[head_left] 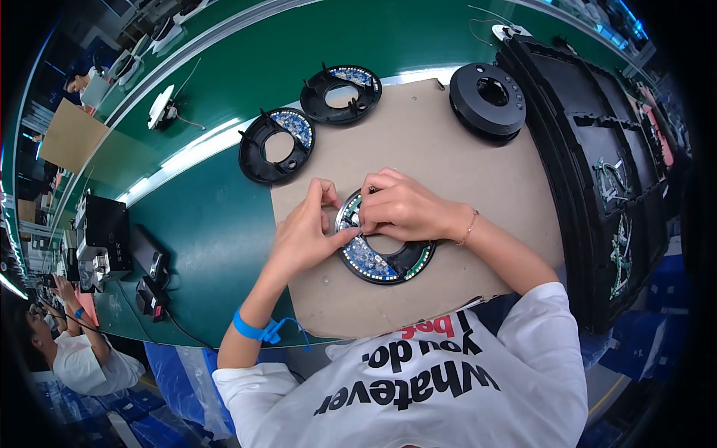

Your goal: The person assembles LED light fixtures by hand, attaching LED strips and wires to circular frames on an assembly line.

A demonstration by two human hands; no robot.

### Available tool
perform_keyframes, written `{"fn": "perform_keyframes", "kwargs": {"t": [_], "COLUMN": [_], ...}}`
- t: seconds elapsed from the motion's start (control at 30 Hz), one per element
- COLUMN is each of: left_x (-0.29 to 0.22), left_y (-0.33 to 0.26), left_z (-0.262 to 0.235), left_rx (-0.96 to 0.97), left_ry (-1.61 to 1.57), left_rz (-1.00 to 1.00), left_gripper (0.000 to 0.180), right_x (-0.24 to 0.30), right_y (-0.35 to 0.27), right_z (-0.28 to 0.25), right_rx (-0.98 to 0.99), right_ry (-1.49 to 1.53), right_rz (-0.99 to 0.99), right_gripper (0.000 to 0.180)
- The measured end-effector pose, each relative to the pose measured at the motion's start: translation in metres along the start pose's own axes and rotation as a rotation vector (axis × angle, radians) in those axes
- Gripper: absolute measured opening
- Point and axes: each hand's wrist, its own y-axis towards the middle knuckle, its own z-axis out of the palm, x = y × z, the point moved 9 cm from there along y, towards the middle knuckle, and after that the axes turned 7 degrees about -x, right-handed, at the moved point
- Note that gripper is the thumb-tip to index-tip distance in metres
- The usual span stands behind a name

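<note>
White shirt (441,381); beyond, 1 ring (373,264) beneath right hand (405,208), touching left hand (305,230).

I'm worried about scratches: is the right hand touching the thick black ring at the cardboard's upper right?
Apart. The head view shows bare tan cardboard between the right hand and the thick black ring.
</note>
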Motion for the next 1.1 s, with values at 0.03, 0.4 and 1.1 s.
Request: {"fn": "perform_keyframes", "kwargs": {"t": [0.03, 0.4, 1.1], "left_x": [-0.002, 0.008, -0.003], "left_y": [-0.001, -0.013, -0.039], "left_z": [-0.001, -0.003, -0.013], "left_rx": [-0.015, -0.049, -0.066], "left_ry": [0.017, -0.112, -0.555], "left_rz": [0.0, -0.002, 0.012], "left_gripper": [0.055, 0.047, 0.017], "right_x": [0.001, 0.019, 0.024], "right_y": [0.001, 0.011, -0.075], "right_z": [-0.001, -0.024, -0.025], "right_rx": [0.0, -0.058, -0.056], "right_ry": [-0.001, -0.046, 0.219], "right_rz": [-0.002, -0.008, 0.97], "right_gripper": [0.012, 0.012, 0.062]}}
